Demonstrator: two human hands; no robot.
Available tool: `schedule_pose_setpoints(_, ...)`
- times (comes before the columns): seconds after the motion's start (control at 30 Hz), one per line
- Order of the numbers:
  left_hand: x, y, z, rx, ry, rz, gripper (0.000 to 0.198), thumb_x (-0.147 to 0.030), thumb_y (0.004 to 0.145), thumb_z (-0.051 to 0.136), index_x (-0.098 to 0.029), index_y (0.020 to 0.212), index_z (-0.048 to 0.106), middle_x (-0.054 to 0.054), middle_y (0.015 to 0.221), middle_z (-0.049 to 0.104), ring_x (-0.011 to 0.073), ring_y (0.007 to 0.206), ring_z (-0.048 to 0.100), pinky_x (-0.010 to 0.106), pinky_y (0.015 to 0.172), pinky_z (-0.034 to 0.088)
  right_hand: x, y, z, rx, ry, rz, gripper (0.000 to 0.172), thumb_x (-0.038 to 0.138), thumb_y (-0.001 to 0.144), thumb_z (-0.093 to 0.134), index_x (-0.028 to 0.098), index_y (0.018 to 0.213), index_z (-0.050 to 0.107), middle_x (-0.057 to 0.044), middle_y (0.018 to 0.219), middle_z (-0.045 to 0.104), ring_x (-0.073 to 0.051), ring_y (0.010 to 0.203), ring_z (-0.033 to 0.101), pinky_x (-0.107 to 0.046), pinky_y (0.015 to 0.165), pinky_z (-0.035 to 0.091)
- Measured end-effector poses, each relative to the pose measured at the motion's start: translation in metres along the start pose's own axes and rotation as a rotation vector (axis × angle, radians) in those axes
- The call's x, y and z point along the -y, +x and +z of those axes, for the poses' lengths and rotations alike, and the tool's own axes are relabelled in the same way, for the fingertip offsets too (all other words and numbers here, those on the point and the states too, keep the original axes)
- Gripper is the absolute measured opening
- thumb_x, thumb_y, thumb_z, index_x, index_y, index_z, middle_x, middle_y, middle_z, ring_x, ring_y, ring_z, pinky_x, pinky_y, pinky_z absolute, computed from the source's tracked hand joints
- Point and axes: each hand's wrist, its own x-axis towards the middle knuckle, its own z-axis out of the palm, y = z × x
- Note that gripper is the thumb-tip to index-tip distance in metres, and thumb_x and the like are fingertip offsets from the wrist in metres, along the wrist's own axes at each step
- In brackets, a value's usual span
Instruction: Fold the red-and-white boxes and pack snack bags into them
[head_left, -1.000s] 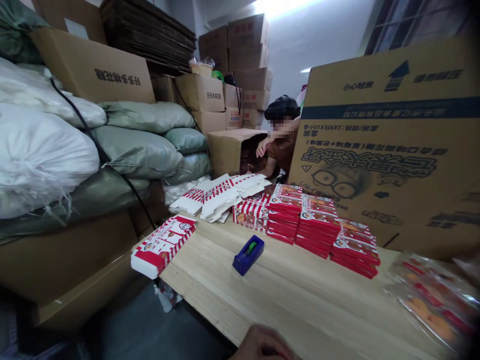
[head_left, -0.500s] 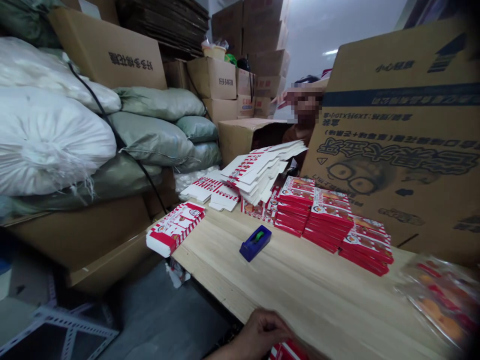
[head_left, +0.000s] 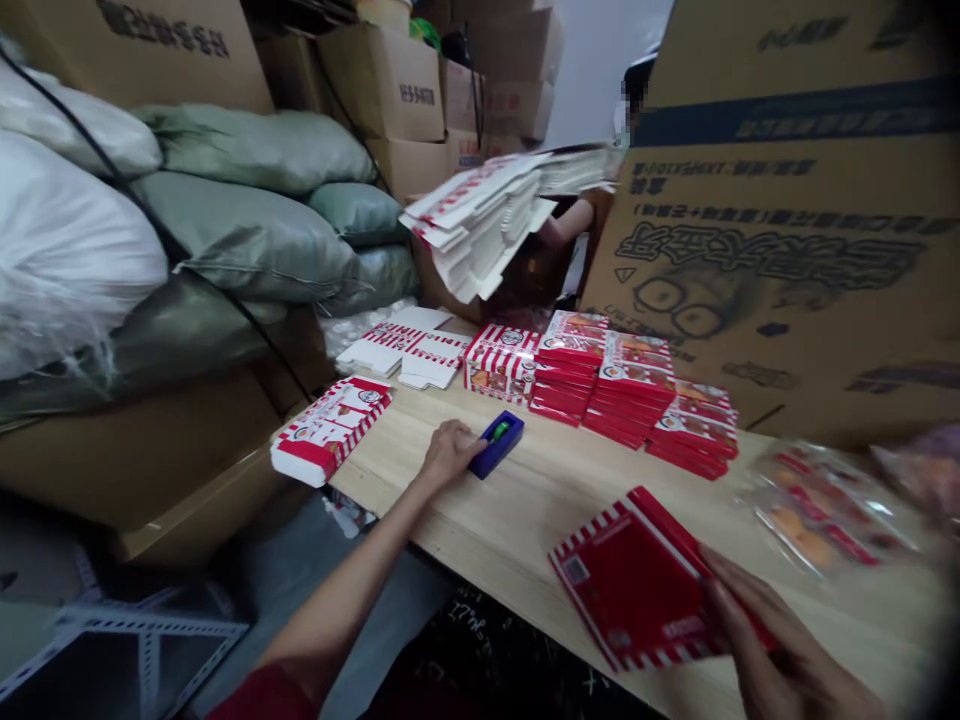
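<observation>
My left hand (head_left: 450, 452) reaches across the pale wooden table (head_left: 570, 500), its fingertips touching the near end of a blue tape dispenser (head_left: 495, 445). Whether they grip it I cannot tell. My right hand (head_left: 772, 640) holds the edge of a flat red box with white-striped borders (head_left: 630, 580), which lies low on the table's near side. Beyond the table, a co-worker's arm (head_left: 574, 225) lifts a stack of flat white-and-red box blanks (head_left: 476, 220), and the hand under it is hidden.
Several stacks of red printed boxes (head_left: 630, 380) stand mid-table, with loose box blanks (head_left: 397, 355) and a folded box (head_left: 330, 430) to their left. Transparent pastry bags (head_left: 817, 515) lie right. A large carton (head_left: 772, 260) and stuffed sacks (head_left: 247, 230) flank the table.
My left arm has come in to the tape dispenser. My right hand has brought the red box up onto the table. The co-worker has raised the blank stack higher, and my view has tilted down.
</observation>
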Motion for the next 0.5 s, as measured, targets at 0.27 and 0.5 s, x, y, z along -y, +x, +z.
schedule_pose_setpoints(0.27,0.015,0.015,0.023,0.196,-0.169,-0.182,0.031,-0.046,0.062,0.08,-0.017,0.06,0.069,0.005,0.069,0.071,0.0208,0.072,0.061,0.032,0.073,0.047,0.015,0.02,0.039,0.048,-0.036,-0.172,0.028,0.023,0.102,0.055,0.026,0.124,0.071,-0.01,0.125,0.072,-0.026,0.117,0.069,-0.043,0.097,0.058)
schedule_pose_setpoints(0.5,-0.006,0.011,0.025,0.115,-0.33,-0.265,0.042,-0.051,0.056,0.084,-0.014,0.072,0.073,0.016,0.118,0.073,0.0232,0.089,0.064,0.03,0.071,0.045,0.02,0.02,0.032,0.091,-0.058,-0.195,0.03,0.017,0.103,0.049,0.027,0.124,0.069,-0.011,0.129,0.068,-0.027,0.121,0.066,-0.047,0.099,0.057)
